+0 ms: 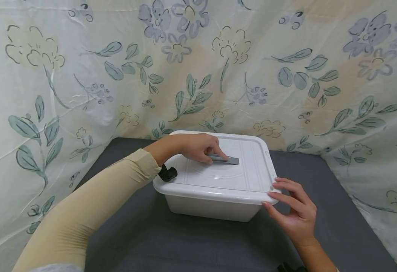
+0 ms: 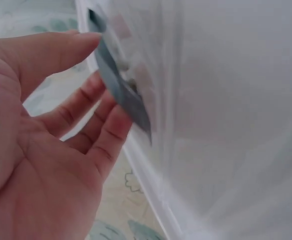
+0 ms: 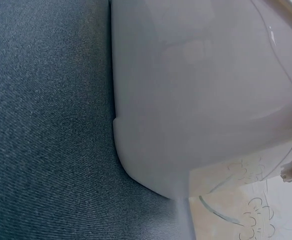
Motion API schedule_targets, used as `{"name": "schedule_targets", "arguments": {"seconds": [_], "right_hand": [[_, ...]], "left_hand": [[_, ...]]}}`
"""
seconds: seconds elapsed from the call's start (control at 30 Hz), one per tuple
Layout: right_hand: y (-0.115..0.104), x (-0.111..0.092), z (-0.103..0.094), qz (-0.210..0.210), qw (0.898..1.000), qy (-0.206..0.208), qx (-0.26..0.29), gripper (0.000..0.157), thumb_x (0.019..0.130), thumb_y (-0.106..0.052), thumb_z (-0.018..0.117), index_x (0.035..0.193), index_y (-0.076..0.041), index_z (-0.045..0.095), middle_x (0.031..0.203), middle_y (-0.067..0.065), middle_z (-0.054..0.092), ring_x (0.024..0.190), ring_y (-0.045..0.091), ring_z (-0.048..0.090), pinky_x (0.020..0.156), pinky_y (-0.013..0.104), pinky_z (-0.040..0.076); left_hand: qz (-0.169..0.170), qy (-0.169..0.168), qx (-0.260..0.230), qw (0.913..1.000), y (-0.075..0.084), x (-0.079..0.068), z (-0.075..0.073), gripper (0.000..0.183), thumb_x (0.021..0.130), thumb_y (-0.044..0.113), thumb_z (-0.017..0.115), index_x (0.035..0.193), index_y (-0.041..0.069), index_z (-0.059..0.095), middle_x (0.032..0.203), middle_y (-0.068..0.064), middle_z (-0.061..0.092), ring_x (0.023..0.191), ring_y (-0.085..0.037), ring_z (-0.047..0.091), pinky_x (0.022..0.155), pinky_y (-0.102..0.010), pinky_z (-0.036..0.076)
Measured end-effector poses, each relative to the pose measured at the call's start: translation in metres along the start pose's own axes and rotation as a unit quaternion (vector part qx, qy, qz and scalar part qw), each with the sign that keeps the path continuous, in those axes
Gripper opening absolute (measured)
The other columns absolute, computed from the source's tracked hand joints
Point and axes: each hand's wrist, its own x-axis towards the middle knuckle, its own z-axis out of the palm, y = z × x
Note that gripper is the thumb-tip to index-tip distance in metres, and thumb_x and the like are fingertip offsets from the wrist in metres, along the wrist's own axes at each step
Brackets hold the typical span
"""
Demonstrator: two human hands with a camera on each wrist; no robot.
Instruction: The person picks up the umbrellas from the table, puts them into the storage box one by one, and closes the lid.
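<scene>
A white plastic storage box (image 1: 215,209) stands on the dark table, with its white lid (image 1: 191,175) on top. My left hand (image 1: 198,147) is over the middle of the lid, thumb and fingers pinching a grey strip-like handle (image 1: 230,160). In the left wrist view the handle (image 2: 128,102) runs between the thumb and the fingertips, close over the lid. With my right hand (image 1: 295,213) I grip the lid's near right corner, fingertips on top of the rim and thumb at its front edge. The right wrist view shows the box's smooth side wall (image 3: 200,95), and no hand.
Dark grey cloth (image 1: 185,245) covers the table around the box. A floral curtain (image 1: 198,90) hangs behind the table and along both sides. Black wrist mounts (image 1: 168,173) sit at my wrists, the left one overlapping the lid's left edge.
</scene>
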Motion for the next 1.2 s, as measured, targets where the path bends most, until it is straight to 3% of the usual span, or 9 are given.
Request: {"name": "schedule_targets", "arguments": {"seconds": [0.17,0.33,0.57,0.7,0.97,1.2], "right_hand": [[0.001,-0.001,0.001,-0.004,1.000,0.003,0.006,0.027,0.074,-0.005,0.091,0.087,0.014,0.076,0.108,0.029,0.069,0.116,0.033,0.064,0.107,0.029,0.052],[0.000,-0.001,0.001,-0.007,1.000,0.005,0.007,0.028,0.074,-0.005,0.091,0.086,0.014,0.075,0.108,0.029,0.068,0.116,0.032,0.065,0.107,0.029,0.052],[-0.001,-0.001,0.002,-0.008,1.000,0.008,0.010,0.028,0.074,-0.004,0.091,0.087,0.015,0.075,0.108,0.030,0.068,0.116,0.032,0.065,0.107,0.029,0.052],[-0.001,0.000,0.002,-0.010,1.000,0.007,0.013,0.028,0.074,-0.003,0.091,0.086,0.015,0.075,0.108,0.030,0.068,0.116,0.033,0.065,0.107,0.029,0.052],[-0.001,0.001,0.002,-0.009,1.000,0.004,0.001,0.028,0.074,-0.006,0.091,0.087,0.014,0.075,0.107,0.029,0.069,0.115,0.031,0.067,0.107,0.028,0.053],[-0.001,0.001,0.001,-0.002,1.000,0.002,-0.004,0.029,0.074,-0.007,0.092,0.087,0.014,0.076,0.108,0.029,0.069,0.116,0.030,0.066,0.107,0.027,0.052]], "left_hand": [[-0.022,0.026,-0.014,0.9993,0.000,-0.015,0.000,0.043,0.098,0.015,0.066,0.140,0.026,0.064,0.117,-0.001,0.064,0.102,-0.017,0.054,0.090,-0.028,0.049],[-0.055,0.075,0.007,0.9957,-0.001,-0.033,0.000,0.039,0.101,0.015,0.061,0.140,0.019,0.065,0.131,-0.003,0.067,0.115,-0.019,0.059,0.101,-0.036,0.052],[-0.123,0.156,0.017,0.9798,-0.001,-0.062,0.003,0.043,0.102,0.020,0.062,0.144,0.011,0.060,0.147,-0.008,0.060,0.140,-0.029,0.053,0.117,-0.047,0.044],[-0.163,0.185,0.029,0.9687,-0.004,-0.077,0.009,0.046,0.102,0.019,0.062,0.146,0.004,0.056,0.151,-0.015,0.055,0.144,-0.034,0.048,0.120,-0.051,0.039],[-0.227,0.185,0.092,0.9518,-0.015,-0.087,0.032,0.059,0.107,0.028,0.051,0.155,-0.003,0.038,0.166,-0.025,0.028,0.155,-0.039,0.027,0.127,-0.053,0.026],[-0.250,0.163,0.123,0.9466,-0.022,-0.085,0.047,0.076,0.108,0.049,0.036,0.161,-0.003,0.021,0.170,-0.026,0.004,0.160,-0.040,0.005,0.131,-0.053,0.011]]}}
